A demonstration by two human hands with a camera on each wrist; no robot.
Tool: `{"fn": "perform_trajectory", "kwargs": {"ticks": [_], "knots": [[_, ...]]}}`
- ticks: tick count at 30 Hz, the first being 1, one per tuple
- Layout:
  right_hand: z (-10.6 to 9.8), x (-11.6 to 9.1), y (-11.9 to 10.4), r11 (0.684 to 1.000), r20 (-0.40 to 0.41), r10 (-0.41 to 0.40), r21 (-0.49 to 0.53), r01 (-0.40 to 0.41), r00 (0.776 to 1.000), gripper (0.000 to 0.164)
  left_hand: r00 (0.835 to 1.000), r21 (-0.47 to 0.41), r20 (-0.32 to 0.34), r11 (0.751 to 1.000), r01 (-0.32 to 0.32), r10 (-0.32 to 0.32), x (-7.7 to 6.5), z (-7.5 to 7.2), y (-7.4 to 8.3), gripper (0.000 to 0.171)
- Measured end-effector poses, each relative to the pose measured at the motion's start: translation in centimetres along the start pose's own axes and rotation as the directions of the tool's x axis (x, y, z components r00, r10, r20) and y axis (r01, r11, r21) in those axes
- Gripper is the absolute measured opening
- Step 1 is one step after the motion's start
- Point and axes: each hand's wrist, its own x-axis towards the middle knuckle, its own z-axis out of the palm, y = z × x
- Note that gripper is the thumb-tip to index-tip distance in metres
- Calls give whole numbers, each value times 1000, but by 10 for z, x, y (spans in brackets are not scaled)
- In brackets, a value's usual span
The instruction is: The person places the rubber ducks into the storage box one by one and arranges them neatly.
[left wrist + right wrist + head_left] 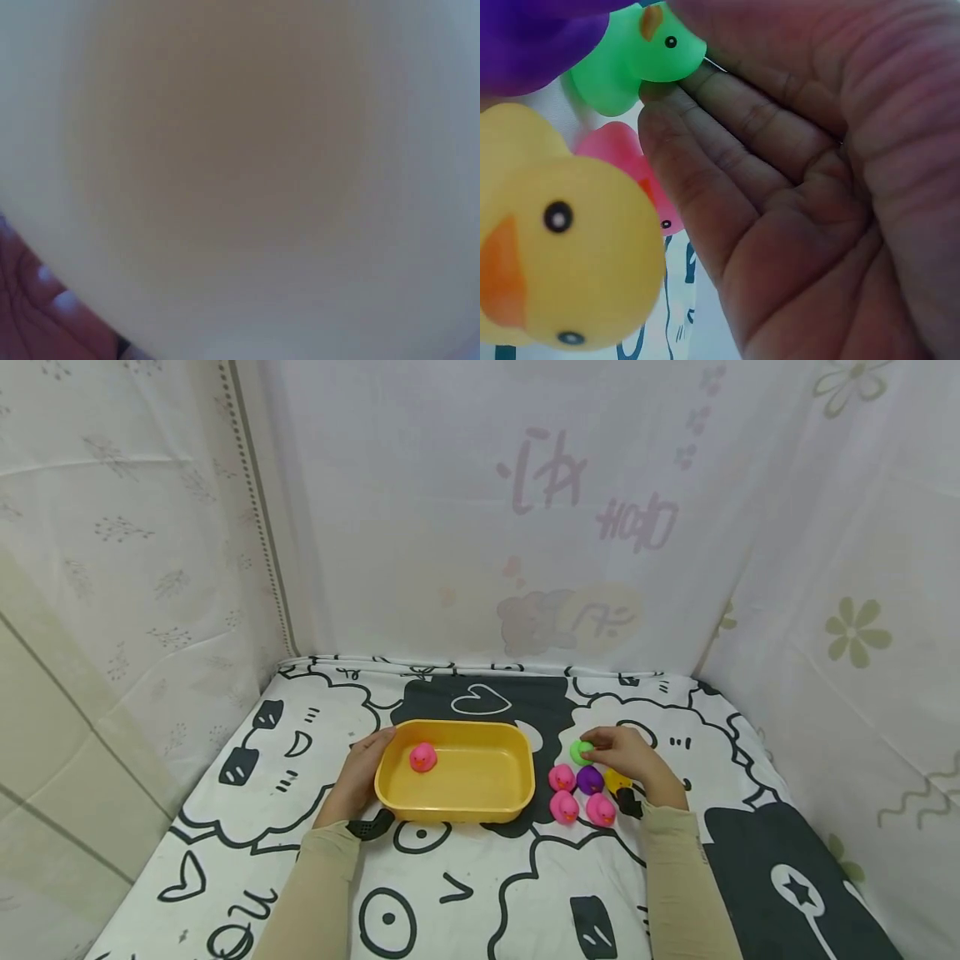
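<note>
At the left end of a yellow plastic tray [457, 793], my left hand [362, 779] holds its side, fingertips at the rim. The blurred tray wall [240, 135] fills most of the left wrist view, part of the hand [45, 307] showing in the lower left corner. One pink rubber duck [423, 757] sits inside the tray. Right of it, my right hand [628, 753] pinches a green rubber duck [577, 752] between thumb and fingers. In the right wrist view the green duck's head [671, 45] lies against the fingertips.
Near the right hand stand a purple duck [590, 780], a yellow duck [617, 781] partly under the wrist, and several pink ducks [564, 807]. A black-and-white patterned cloth [442, 893] covers the surface. Pale printed curtains [420, 527] enclose the back and sides.
</note>
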Motion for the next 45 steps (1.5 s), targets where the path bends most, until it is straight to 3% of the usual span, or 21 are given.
{"fn": "perform_trajectory", "kwargs": {"ticks": [45], "knots": [[5, 2, 2, 1000, -43, -15, -28, 13, 999, 35, 1000, 1, -6, 1000, 6, -6, 1, -1, -2, 74]]}}
